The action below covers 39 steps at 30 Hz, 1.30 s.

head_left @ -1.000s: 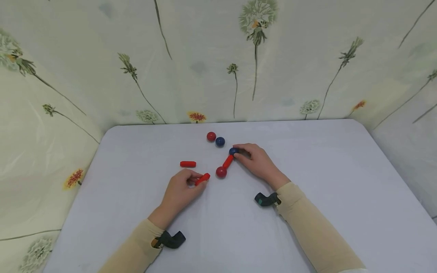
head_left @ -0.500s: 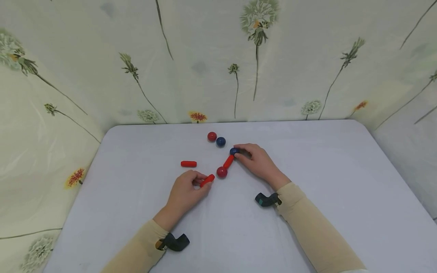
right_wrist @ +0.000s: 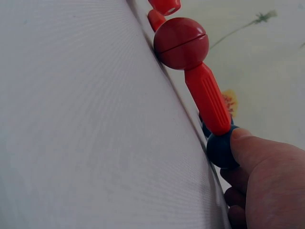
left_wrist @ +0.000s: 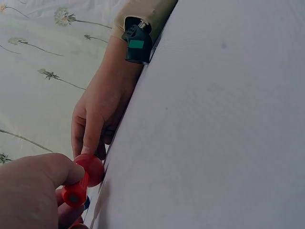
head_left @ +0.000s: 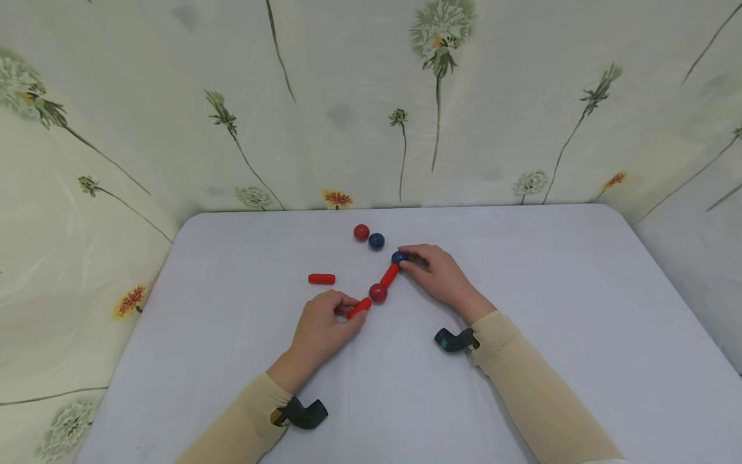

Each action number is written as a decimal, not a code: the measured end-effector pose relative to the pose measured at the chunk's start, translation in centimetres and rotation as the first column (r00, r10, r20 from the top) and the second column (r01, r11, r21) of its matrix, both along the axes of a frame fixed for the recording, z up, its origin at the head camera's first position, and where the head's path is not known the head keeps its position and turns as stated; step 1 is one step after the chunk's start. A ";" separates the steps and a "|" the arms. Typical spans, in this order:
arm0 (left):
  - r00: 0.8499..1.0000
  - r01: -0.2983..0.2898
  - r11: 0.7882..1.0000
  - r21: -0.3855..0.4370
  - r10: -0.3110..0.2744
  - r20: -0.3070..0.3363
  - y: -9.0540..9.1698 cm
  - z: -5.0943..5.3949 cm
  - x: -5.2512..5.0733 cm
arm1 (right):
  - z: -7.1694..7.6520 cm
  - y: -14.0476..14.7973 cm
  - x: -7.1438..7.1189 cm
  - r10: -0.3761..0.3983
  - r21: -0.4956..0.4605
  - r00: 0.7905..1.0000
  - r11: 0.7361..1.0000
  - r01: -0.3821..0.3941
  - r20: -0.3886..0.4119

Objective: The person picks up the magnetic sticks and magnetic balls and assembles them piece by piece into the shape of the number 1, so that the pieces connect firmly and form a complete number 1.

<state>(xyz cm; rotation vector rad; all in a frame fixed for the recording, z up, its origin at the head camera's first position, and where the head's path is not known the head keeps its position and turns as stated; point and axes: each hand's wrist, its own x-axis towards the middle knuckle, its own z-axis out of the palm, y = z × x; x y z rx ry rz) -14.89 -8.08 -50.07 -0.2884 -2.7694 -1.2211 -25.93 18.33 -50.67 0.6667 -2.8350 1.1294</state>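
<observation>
My left hand (head_left: 324, 325) pinches a red rod (head_left: 360, 308) between thumb and fingers. Its tip is close beside a red ball (head_left: 378, 293); I cannot tell whether they touch. A second red rod (right_wrist: 208, 98) joins that red ball to a blue ball (right_wrist: 222, 150) in one straight piece. With thumb and fingertips, my right hand (head_left: 437, 277) holds the blue ball, low at the tabletop. In the left wrist view, the near end of the pinched rod (left_wrist: 74, 197) faces the camera, and the red ball (left_wrist: 94, 169) shows behind it.
A loose red rod (head_left: 321, 278) lies left of the joined piece. Farther back, another red ball (head_left: 361, 232) and another blue ball (head_left: 376, 241) sit side by side on the white table (head_left: 522, 270). A flower-printed curtain (head_left: 336, 129) hangs behind the table.
My left hand has moved right with its red rod, bringing the tip close to the joined piece's red ball. The right hand and the blue ball have stayed put.
</observation>
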 end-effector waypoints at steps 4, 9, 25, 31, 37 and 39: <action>1.000 -0.010 1.000 -0.013 0.010 -0.007 0.1 -0.4 -0.1 | -0.1 0.1 0.0 0.001 -0.008 1.000 1.000 -0.001 -0.003; 1.000 -0.012 1.000 -0.022 0.011 -0.028 0.3 -0.6 -0.1 | -0.1 0.1 0.1 -0.003 -0.006 1.000 1.000 0.003 0.001; 0.999 -0.011 0.998 -0.069 0.008 -0.046 0.7 -0.6 -0.5 | 0.0 0.0 0.1 -0.008 0.003 1.000 1.000 0.008 0.014; 0.998 -0.024 0.997 -0.073 0.020 -0.055 0.9 -0.6 -0.5 | 0.0 0.0 0.1 -0.009 -0.003 1.000 1.000 0.009 0.012; 0.998 -0.027 0.997 -0.078 0.021 -0.067 0.9 -0.6 -0.5 | 0.1 0.0 0.1 -0.012 -0.003 1.000 1.000 0.012 0.005; 0.997 -0.024 0.996 -0.088 0.018 -0.069 0.8 -0.6 -0.5 | 0.1 0.0 0.1 -0.012 -0.005 1.000 1.000 0.012 0.004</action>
